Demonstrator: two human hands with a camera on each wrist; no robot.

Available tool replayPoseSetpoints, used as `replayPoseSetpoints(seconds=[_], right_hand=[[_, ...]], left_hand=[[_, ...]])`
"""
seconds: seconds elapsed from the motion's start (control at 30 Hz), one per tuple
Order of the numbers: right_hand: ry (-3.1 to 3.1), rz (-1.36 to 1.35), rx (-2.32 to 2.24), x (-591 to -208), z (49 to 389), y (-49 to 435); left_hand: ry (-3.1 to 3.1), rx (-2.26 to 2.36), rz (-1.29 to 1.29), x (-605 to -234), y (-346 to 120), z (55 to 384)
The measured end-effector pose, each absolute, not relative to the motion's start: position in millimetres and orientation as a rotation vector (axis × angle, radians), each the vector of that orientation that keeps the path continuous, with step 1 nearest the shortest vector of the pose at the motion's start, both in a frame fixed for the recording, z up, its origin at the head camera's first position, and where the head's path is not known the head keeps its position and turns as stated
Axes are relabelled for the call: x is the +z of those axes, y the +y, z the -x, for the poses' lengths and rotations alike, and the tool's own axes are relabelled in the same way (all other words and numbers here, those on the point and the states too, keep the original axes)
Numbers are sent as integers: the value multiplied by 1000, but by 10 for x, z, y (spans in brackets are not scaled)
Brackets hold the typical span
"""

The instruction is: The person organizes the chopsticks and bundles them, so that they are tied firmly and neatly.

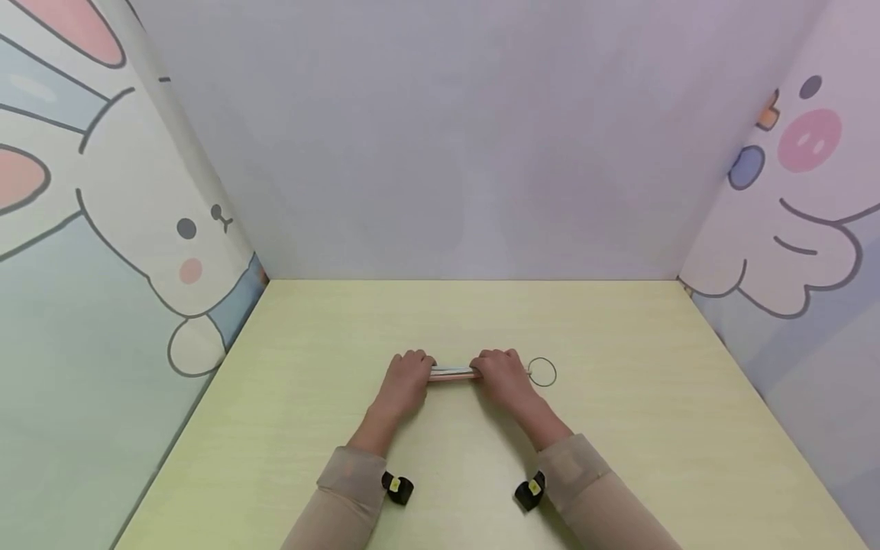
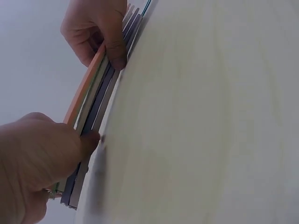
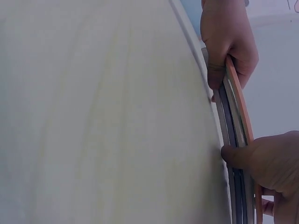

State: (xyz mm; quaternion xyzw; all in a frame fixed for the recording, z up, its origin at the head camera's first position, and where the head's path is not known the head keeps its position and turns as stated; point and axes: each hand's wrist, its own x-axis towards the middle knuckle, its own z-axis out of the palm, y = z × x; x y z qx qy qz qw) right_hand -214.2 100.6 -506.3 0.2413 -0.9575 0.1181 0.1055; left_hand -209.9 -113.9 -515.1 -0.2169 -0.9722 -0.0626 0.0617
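Observation:
Both hands hold a narrow bundle of long flat strips (image 1: pixel 452 373) low over the table. In the left wrist view the strips (image 2: pixel 96 100) are orange, pale and dark grey, lying side by side. My left hand (image 1: pixel 407 380) grips the left end, its thumb pressed along the near side. Toward the right end, my right hand (image 1: pixel 505 380) pinches the bundle with the thumb on the same side. A thin dark ring (image 1: pixel 554 376) sticks out past the right hand. The right wrist view shows gaps between some strips (image 3: pixel 237 112). What the strips are, I cannot tell.
A pale yellow wood-grain table (image 1: pixel 330 328) lies beneath the hands. A plain grey-white wall (image 1: pixel 440 137) rises behind it, with cartoon-printed panels on the left (image 1: pixel 137 191) and right (image 1: pixel 791 191). Black wrist devices (image 1: pixel 399 489) sit at both sleeve cuffs.

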Motion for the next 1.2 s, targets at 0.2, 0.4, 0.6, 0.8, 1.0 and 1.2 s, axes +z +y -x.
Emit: replayPoseSetpoints(seconds=[0.2, 0.4, 0.6, 0.8, 1.0, 1.2], right_hand=[[-2817, -733, 320, -5048, 2135, 1018], [-2757, -742, 317, -4971, 2139, 1042], [-2726, -660, 338, -4923, 2127, 1073], [-2595, -637, 414, -4889, 2123, 1087], [-2254, -475, 693, -4801, 2172, 1153], [-2012, -326, 1239, -4743, 2163, 1127]], left_hand=[[-2896, -109, 634, -5112, -1141, 2086], [-2826, -43, 561, -5040, -1188, 2118], [-2675, 4, 458, -5002, -1222, 2143], [-2379, -82, 397, -4998, -1237, 2154], [-2120, -165, 308, -4907, -1271, 2177], [-2127, -189, 342, -4831, -1226, 2166]])
